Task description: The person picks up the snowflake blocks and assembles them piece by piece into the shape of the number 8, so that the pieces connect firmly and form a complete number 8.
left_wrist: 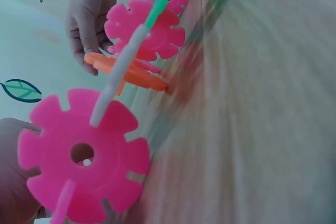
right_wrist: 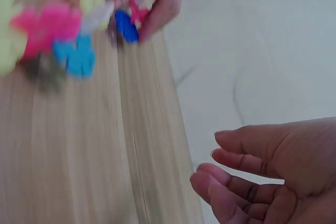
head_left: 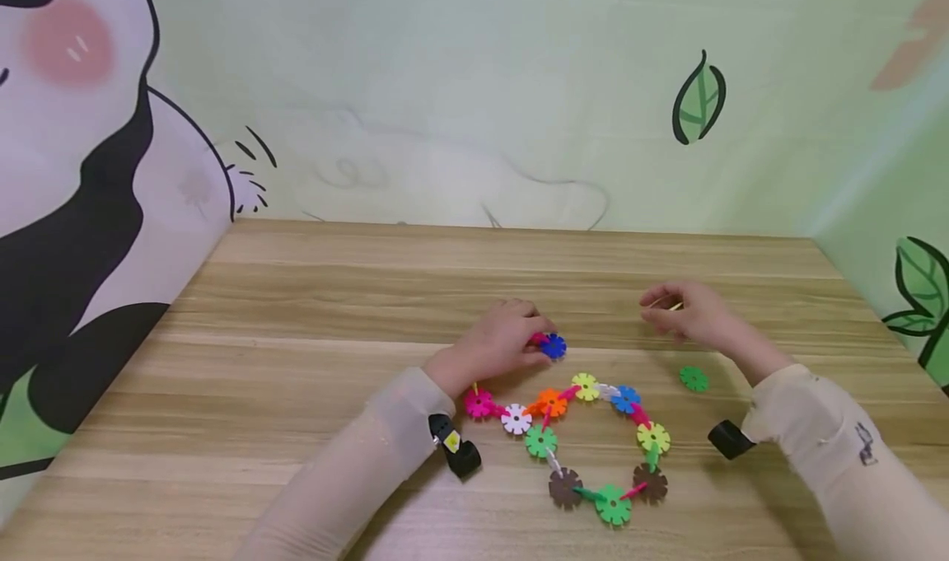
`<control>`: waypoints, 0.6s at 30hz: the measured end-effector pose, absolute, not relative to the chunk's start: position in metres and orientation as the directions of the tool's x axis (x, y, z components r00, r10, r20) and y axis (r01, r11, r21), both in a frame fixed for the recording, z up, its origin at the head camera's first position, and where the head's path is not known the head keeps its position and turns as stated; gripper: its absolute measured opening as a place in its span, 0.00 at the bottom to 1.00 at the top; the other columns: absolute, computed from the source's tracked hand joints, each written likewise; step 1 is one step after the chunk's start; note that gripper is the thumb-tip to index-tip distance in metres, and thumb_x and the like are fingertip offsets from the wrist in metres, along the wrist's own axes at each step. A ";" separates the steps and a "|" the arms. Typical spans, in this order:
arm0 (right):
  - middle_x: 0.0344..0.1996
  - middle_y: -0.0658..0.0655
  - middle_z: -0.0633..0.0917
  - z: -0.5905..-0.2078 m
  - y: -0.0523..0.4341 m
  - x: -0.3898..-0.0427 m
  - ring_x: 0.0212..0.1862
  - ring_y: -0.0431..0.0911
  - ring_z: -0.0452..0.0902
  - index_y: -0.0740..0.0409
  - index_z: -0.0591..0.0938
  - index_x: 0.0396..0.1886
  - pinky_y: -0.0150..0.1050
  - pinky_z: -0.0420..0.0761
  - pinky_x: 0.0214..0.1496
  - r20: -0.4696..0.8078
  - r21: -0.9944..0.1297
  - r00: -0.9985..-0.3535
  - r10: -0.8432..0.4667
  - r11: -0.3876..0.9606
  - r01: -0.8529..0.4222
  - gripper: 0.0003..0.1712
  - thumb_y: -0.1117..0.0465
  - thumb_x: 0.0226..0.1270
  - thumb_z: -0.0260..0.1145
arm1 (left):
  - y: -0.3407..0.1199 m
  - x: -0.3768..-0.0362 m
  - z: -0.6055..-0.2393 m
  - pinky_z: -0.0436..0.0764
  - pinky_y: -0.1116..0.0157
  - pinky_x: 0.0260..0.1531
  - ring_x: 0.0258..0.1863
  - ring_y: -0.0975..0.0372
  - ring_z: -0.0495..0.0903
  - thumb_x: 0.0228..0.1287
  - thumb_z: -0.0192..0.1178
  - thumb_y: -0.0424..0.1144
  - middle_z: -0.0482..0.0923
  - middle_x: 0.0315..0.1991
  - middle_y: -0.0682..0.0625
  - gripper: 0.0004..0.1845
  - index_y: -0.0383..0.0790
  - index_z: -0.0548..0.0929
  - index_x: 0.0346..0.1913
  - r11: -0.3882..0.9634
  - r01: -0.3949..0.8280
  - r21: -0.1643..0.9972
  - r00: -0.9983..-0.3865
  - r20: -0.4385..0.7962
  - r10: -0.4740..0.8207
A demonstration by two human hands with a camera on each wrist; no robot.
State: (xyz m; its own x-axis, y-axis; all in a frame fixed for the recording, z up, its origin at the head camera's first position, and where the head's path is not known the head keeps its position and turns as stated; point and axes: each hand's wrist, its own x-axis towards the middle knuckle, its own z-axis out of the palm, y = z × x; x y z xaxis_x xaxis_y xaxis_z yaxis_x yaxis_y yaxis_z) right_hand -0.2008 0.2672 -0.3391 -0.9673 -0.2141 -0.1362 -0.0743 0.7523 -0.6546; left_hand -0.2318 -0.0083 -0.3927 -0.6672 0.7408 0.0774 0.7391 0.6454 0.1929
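Observation:
In the head view my left hand [head_left: 500,338] is behind the left end of the chain of flower discs. Its fingertips pinch a blue flower disc [head_left: 553,346] with a pink disc joined to it. The right wrist view shows this blue disc [right_wrist: 126,26] between thumb and fingers. My right hand [head_left: 689,314] hovers over the table to the right, fingers loosely bent; in the right wrist view the hand [right_wrist: 257,177] shows nothing between thumb and fingers. Below it lies a loose green disc [head_left: 694,379]. A large pink disc [left_wrist: 84,156] fills the near part of the left wrist view.
Slotted discs form a ring on the wooden table [head_left: 334,297], among them an orange disc [head_left: 552,403], a yellow disc [head_left: 653,437] and a brown disc [head_left: 566,488]. A pink disc [head_left: 479,403] and a white disc [head_left: 516,419] extend leftward. A printed wall [head_left: 445,91] stands behind.

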 end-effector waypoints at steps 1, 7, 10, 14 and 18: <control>0.41 0.69 0.82 -0.340 0.272 -0.201 0.34 0.45 0.80 0.74 0.74 0.53 0.35 0.78 0.28 -0.128 -0.632 -0.971 -0.202 0.771 -0.077 0.20 0.61 0.70 0.59 | -0.008 -0.232 -0.393 0.71 0.60 0.60 0.50 0.59 0.75 0.62 0.63 0.53 0.79 0.49 0.50 0.24 0.48 0.80 0.58 0.645 0.739 0.196 -0.667 0.076 0.741; 0.38 0.70 0.83 -0.346 0.298 -0.202 0.37 0.55 0.80 0.72 0.78 0.46 0.42 0.78 0.36 -0.098 -0.408 -0.989 -0.111 0.911 -0.062 0.18 0.60 0.65 0.63 | -0.007 -0.230 -0.391 0.69 0.59 0.63 0.51 0.59 0.75 0.63 0.62 0.53 0.79 0.50 0.50 0.22 0.48 0.80 0.57 0.644 0.738 0.202 -0.667 0.074 0.741; 0.39 0.71 0.83 -0.350 0.309 -0.202 0.39 0.59 0.80 0.73 0.79 0.44 0.49 0.78 0.39 -0.121 -0.318 -0.990 -0.077 0.947 -0.035 0.19 0.59 0.63 0.64 | -0.007 -0.230 -0.390 0.68 0.58 0.64 0.51 0.59 0.75 0.63 0.62 0.53 0.79 0.50 0.51 0.23 0.49 0.79 0.59 0.643 0.742 0.192 -0.663 0.069 0.745; 0.39 0.72 0.83 -0.357 0.316 -0.202 0.39 0.60 0.79 0.73 0.78 0.41 0.50 0.77 0.39 -0.149 -0.276 -0.988 -0.036 0.961 0.007 0.20 0.57 0.63 0.65 | -0.007 -0.229 -0.390 0.67 0.57 0.65 0.51 0.59 0.75 0.64 0.61 0.52 0.80 0.49 0.51 0.23 0.50 0.78 0.60 0.628 0.761 0.163 -0.644 0.070 0.762; 0.38 0.71 0.82 -0.363 0.321 -0.202 0.39 0.59 0.78 0.70 0.78 0.39 0.47 0.75 0.37 -0.154 -0.295 -0.988 -0.019 0.955 0.027 0.19 0.56 0.62 0.67 | -0.006 -0.228 -0.390 0.68 0.57 0.64 0.50 0.59 0.76 0.64 0.61 0.51 0.80 0.48 0.51 0.21 0.51 0.79 0.59 0.615 0.773 0.155 -0.630 0.077 0.773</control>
State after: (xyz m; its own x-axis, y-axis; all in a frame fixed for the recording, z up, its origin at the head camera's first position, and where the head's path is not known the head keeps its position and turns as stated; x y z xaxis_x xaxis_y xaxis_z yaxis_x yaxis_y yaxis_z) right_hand -0.2020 0.3207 -0.3628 -0.9879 -0.0192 -0.1537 0.0273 0.9552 -0.2947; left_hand -0.2284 -0.0063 -0.3897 -0.6302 0.7726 0.0768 0.7730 0.6151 0.1553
